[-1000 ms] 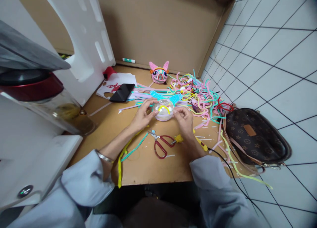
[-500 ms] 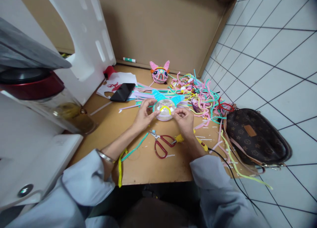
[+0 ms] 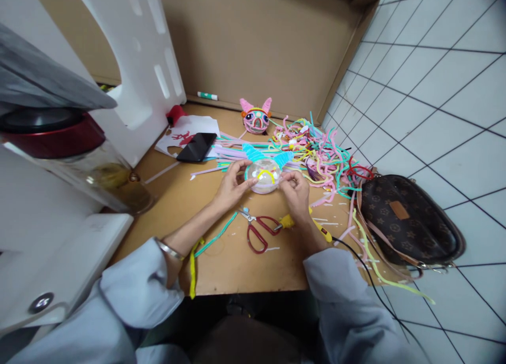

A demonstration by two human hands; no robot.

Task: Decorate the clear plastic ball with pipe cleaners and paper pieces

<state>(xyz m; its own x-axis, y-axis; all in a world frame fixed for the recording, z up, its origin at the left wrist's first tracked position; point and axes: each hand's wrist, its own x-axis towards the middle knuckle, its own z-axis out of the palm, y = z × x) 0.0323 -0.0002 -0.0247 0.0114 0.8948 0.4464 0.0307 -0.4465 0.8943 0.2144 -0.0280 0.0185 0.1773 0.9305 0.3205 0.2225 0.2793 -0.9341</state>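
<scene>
The left hand point(image 3: 232, 186) grasps the clear blue-eared ball point(image 3: 264, 177) at nine o'clock; the right hand point(image 3: 296, 194) is at three, its hold unclear.

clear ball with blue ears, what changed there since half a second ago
The right hand has drawn slightly rightward, its fingertips going from the front of the clear ball to its right edge; whether they still touch it is unclear. The left hand keeps its hold on the ball. Scissors and pink toy stayed put.

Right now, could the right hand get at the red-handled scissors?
Probably yes: the scissors lie uncovered, close to the right hand, though its fingers are at the clear dome's edge.
</scene>
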